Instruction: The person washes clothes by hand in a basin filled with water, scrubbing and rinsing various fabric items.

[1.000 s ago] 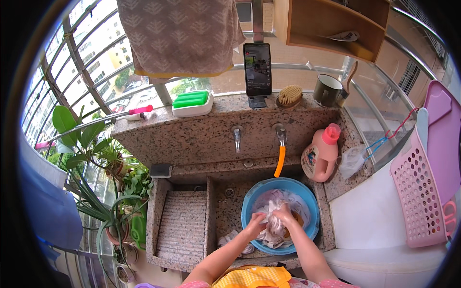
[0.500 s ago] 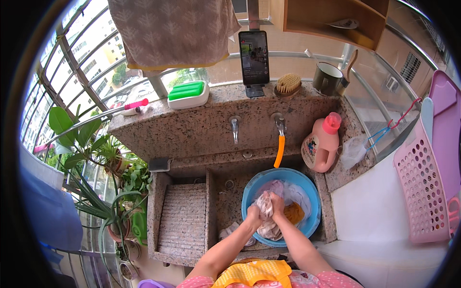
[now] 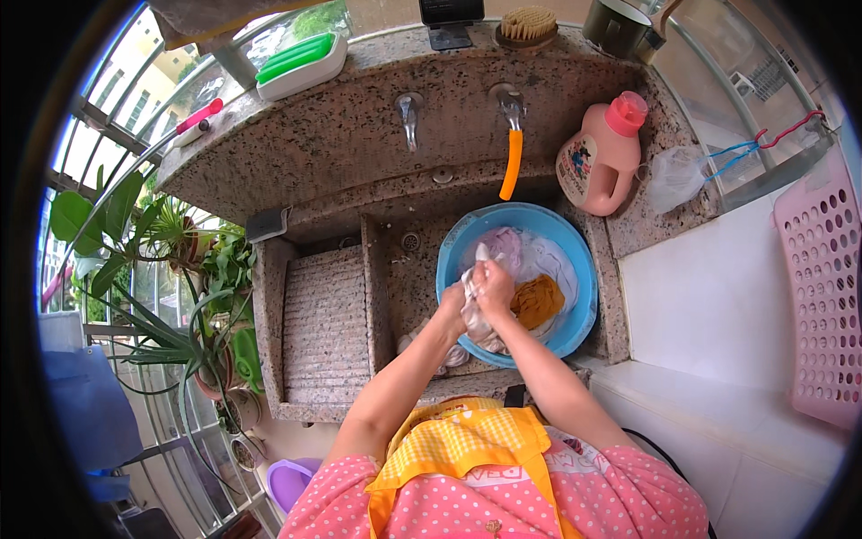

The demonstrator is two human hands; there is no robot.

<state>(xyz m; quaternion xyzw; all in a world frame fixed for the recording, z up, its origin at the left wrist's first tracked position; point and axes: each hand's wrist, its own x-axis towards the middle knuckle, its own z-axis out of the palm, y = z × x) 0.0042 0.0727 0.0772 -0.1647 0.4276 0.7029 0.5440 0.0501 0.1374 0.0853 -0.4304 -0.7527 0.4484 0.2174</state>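
Observation:
Both of my hands are over a round blue basin (image 3: 588, 310) that sits in the right half of a stone sink. Between them they grip a wet, whitish cloth (image 3: 473, 319), bunched up and hanging down into the basin. My left hand (image 3: 452, 304) is closed around its left side, while my right hand (image 3: 493, 287) clasps it higher up. In the basin, beside my right hand, lies a mustard-yellow cloth (image 3: 539, 303). Pale lilac and white laundry (image 3: 548, 258) soaks behind it in cloudy water. Another pale cloth (image 3: 454, 357) lies on the sink floor, partly hidden by my left forearm.
A tap with an orange hose (image 3: 511, 166) hangs behind the basin. A pink detergent bottle (image 3: 600, 157) stands at the sink's back right corner. To the left is a ridged stone washboard (image 3: 325, 323). A scrubbing brush (image 3: 526, 27) rests on the ledge; a pink perforated basket (image 3: 822, 296) is at right.
The view has tilted downward, so the sink appears higher and more of my apron shows. My hands still hold the whitish cloth, now nearer the basin's left side, showing more of the yellow cloth.

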